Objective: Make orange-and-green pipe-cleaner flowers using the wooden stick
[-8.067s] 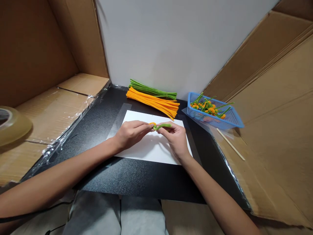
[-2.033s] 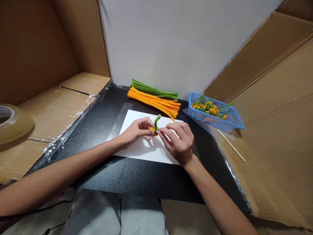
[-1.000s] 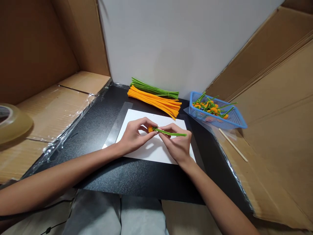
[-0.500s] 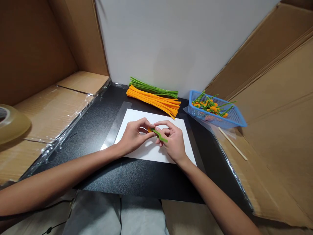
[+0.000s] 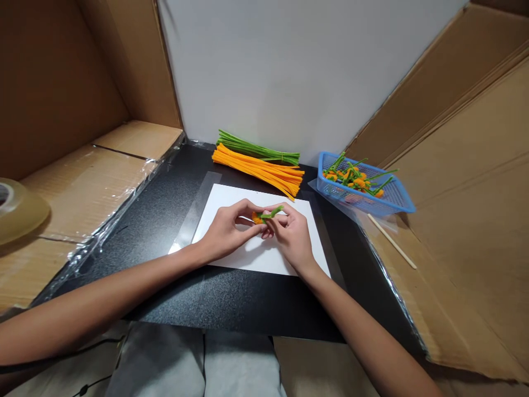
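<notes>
In left hand and right hand, both in narrow pinch: orange-and-green fuzzy flower, held above white sheet on speckled black counter. Toward back, green bundle behind orange bundle, before pale wall. Blue basket of similar flowers at right back corner; cardboard panels to both sides; tape roll far left, wooden stick near right edge.
</notes>
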`<state>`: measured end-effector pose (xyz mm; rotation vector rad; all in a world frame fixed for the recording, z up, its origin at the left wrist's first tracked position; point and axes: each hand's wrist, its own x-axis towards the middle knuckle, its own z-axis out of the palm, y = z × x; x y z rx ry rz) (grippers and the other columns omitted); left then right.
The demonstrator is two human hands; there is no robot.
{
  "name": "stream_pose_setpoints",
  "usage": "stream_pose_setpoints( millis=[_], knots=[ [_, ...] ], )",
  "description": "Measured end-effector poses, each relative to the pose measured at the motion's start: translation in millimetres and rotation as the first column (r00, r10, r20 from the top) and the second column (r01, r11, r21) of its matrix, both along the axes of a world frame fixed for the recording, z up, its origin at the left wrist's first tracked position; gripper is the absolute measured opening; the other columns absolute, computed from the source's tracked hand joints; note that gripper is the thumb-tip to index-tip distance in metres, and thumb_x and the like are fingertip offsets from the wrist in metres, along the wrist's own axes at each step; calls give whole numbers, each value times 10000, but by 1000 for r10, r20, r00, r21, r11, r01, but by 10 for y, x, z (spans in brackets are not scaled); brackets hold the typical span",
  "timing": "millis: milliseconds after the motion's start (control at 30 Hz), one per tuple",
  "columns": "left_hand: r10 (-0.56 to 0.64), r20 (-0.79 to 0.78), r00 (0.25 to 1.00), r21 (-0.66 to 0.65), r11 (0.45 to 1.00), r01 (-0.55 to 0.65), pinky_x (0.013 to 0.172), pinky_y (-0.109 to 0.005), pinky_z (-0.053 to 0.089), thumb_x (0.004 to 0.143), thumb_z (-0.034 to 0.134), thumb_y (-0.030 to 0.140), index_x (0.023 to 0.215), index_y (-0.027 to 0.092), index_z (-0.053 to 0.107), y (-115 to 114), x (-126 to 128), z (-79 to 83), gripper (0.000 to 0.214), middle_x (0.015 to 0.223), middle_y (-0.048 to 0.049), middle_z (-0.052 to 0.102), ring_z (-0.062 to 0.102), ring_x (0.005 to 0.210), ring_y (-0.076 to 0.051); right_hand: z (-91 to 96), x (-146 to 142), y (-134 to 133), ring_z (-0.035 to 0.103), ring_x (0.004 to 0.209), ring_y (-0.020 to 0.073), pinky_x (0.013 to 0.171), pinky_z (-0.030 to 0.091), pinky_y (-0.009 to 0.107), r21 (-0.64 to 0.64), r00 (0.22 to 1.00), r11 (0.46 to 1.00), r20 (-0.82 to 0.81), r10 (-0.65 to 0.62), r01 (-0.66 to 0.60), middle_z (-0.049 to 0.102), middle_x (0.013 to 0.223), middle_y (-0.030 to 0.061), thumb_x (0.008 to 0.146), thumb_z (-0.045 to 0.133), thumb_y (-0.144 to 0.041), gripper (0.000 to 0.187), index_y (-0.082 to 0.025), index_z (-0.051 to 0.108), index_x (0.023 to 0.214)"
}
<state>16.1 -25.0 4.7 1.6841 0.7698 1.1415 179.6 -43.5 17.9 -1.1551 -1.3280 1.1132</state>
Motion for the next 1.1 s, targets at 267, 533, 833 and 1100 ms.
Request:
stream_pose_setpoints(
  millis=[267,533,833,1100],
  knots=[
    [30,-69,997,14,999,-29,817,-297,587,905,621,316,1096,155,680,28,-55,47,257,1008,-85,742,714,916,-184,68,112,78,649,645,144,617,532,269,124,992,992,127,-8,-8,714,781,42,799,729,-367,208,-161,717,828],
    [35,14,999,-108,994,-34,807,-307,590,881,650,352,1061,143,648,88,-43,-13,276,1013,-97,720,700,917,-190,65,204,95,693,766,180,713,539,296,239,947,971,314,-66,-11,760,861,55,810,711,-258,119,-187,764,890],
    [-10,71,997,-197,980,24,733,-273,552,880,645,351,1051,143,667,125,-57,13,270,876,-55,720,666,760,-143,135,261,88,713,818,168,788,557,295,268,908,933,403,116,-239,766,942,38,866,663,-204,178,-225,761,1013],
    [-72,103,992,-245,965,96,688,-245,498,837,687,332,937,141,697,155,-54,16,215,832,-34,702,621,707,-118,172,334,105,702,758,166,679,534,276,473,826,820,563,0,-323,770,863,34,840,718,-199,101,-224,767,925]
  ],
)
